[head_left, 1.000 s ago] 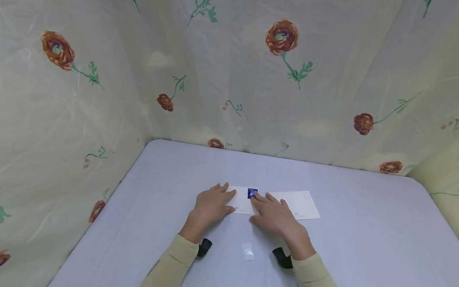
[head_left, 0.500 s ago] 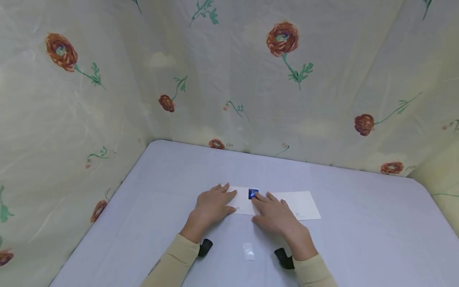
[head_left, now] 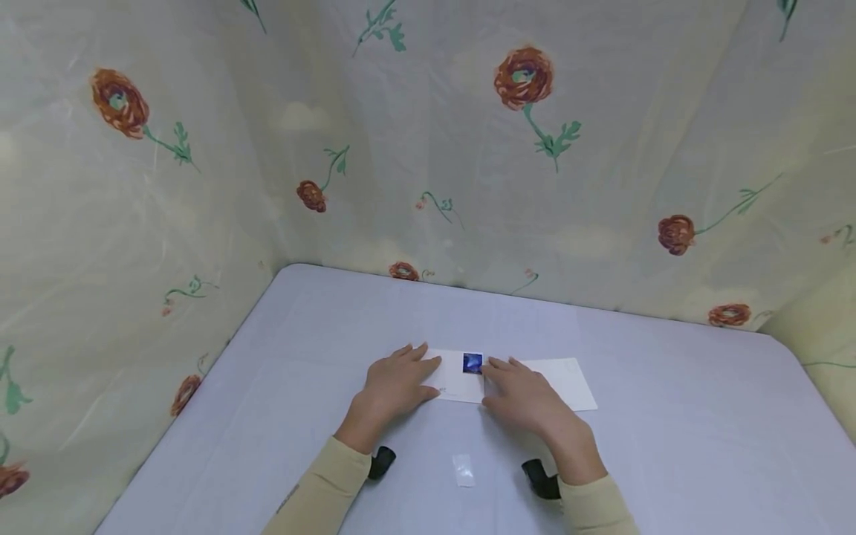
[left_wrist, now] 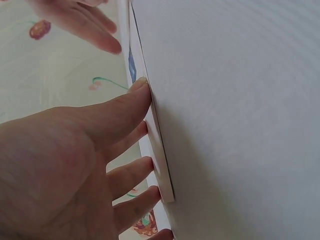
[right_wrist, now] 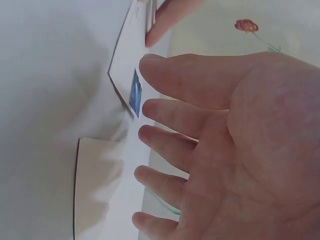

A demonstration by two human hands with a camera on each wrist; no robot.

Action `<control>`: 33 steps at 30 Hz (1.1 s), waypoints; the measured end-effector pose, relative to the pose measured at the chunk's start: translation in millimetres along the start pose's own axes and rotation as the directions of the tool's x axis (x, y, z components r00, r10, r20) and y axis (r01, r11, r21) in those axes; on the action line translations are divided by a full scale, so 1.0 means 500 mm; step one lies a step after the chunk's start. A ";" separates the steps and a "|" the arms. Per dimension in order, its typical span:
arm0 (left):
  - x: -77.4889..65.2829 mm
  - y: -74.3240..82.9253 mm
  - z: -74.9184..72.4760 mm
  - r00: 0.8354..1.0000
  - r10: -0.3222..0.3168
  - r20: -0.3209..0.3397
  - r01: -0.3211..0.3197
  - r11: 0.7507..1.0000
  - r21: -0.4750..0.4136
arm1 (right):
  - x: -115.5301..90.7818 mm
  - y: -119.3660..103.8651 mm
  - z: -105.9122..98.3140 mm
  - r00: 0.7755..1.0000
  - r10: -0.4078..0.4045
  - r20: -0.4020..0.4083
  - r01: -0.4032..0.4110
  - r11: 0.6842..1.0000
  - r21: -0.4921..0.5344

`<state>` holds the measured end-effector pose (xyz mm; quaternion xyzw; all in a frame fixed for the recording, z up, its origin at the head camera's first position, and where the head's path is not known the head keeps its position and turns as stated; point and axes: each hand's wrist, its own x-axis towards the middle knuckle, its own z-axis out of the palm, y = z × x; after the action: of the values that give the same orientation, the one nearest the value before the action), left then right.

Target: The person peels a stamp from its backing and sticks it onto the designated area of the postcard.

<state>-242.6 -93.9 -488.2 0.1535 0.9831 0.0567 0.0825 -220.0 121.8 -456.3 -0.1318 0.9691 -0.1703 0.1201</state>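
A flat white envelope (head_left: 456,385) lies on the table with a dark blue stamp (head_left: 472,363) at its upper right corner. My left hand (head_left: 394,380) rests on its left end, fingers spread; the left wrist view shows the thumb along the near edge of the envelope (left_wrist: 159,160). Just right of the stamp is my right hand (head_left: 528,397), its fingers extended and holding nothing. In the right wrist view those fingertips are close beside the stamp (right_wrist: 135,95). A second white envelope (head_left: 567,380) lies partly hidden behind the right hand.
A small clear plastic sleeve (head_left: 463,470) lies on the white table (head_left: 334,312) between the forearms. Black wrist mounts (head_left: 382,463) stick out by both sleeves. A flower-patterned curtain (head_left: 428,126) hangs along the table's back and sides.
My right hand has shifted a little to the right, its fingertips leaving the stamp, which now shows whole. The left hand stays in place on the envelope.
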 end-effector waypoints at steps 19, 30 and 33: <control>-0.005 0.006 -0.004 1.000 -0.001 -0.024 -0.001 0.997 -0.079 | -0.023 0.029 -0.041 1.000 0.007 0.007 -0.007 0.994 0.110; -0.003 0.008 0.001 1.000 0.005 -0.029 -0.008 0.995 -0.095 | -0.041 0.048 -0.056 0.999 -0.003 -0.032 0.009 0.987 0.159; -0.003 0.009 0.002 0.999 0.017 -0.028 -0.020 0.994 -0.108 | -0.049 0.054 -0.057 0.999 0.023 -0.026 -0.018 0.986 0.163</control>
<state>-239.6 -90.1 -488.6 0.1572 0.9781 0.1128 0.0769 -210.7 162.2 -435.4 -0.1092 0.9548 -0.2496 0.1188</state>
